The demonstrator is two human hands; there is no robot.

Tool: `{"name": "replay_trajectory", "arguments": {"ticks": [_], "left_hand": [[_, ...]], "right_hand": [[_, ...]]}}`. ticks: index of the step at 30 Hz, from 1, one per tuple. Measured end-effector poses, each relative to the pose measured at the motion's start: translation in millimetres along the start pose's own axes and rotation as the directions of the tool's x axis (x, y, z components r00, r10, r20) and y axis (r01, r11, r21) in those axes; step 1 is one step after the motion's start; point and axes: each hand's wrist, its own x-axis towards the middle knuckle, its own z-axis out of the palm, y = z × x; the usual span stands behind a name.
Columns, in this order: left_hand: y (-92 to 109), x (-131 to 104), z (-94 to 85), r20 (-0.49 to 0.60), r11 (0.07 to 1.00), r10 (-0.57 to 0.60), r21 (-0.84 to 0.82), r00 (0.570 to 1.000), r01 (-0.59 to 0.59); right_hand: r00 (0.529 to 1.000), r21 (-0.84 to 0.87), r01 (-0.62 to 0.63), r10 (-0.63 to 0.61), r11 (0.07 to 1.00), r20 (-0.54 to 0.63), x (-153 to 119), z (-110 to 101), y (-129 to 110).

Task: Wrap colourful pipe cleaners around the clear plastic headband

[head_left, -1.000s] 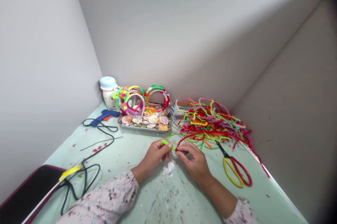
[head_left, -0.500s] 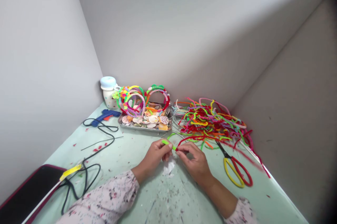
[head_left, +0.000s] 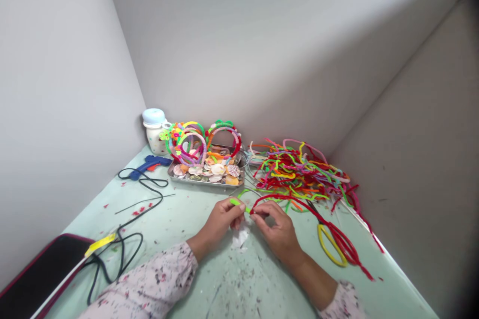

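Observation:
My left hand (head_left: pixel 221 220) is closed on a bright green pipe cleaner (head_left: pixel 235 202), whose end pokes out above the thumb. Just to its right, my right hand (head_left: pixel 277 233) pinches a red pipe cleaner (head_left: pixel 290 197) where it meets the green one. From that pinch the red strand arcs over the right hand and trails down to the right. It crosses a pair of scissors (head_left: pixel 324 246) with one yellow handle loop showing plainly. Under the fingers lies a crumpled white scrap (head_left: pixel 240 237).
A metal tray (head_left: pixel 204 184) holds shells and fuzzy headbands (head_left: pixel 192 147). Behind it on the left stands a lidded white jar (head_left: pixel 155 137). A blue glue gun (head_left: pixel 149 165) trails a black cord (head_left: pixel 140 214). A pipe cleaner heap (head_left: pixel 299 169) lies right; a dark, red-edged device (head_left: pixel 45 269) sits front left.
The red pipe cleaner's free end has swung down and toward me, from beside the heap to across the scissors. Both hands stay nearly in place with their grips unchanged.

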Motion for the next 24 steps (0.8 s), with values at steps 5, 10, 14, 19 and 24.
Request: {"name": "replay_trajectory", "arguments": {"ticks": [5, 10, 14, 19, 24], "left_hand": [[-1.3, 1.0, -0.6, 0.003, 1.000, 0.005, 0.005, 1.000, -0.005], [-0.8, 0.4, -0.2, 0.001, 1.000, -0.001, 0.010, 1.000, 0.001], [-0.1, 0.1, -0.1, 0.000, 1.000, 0.007, 0.008, 1.000, -0.007], [-1.2, 0.7, -0.8, 0.005, 1.000, 0.001, -0.004, 1.000, -0.001], [-1.6, 0.5, -1.1, 0.009, 1.000, 0.008, 0.010, 1.000, -0.008]], "right_hand": [[1.000, 0.013, -0.001, 0.001, 1.000, 0.020, -0.4, -1.0, 0.0], [1.000, 0.005, 0.000, 0.000, 1.000, 0.015, -0.9, -1.0, 0.6], [1.000, 0.007, 0.007, -0.007, 1.000, 0.008, -0.1, -1.0, 0.3], [0.999, 0.017, -0.020, 0.019, 1.000, 0.043, 0.2, -1.6, -1.2], [1.000, 0.025, -0.014, 0.013, 1.000, 0.025, 0.1, -1.1, -1.5]]}}
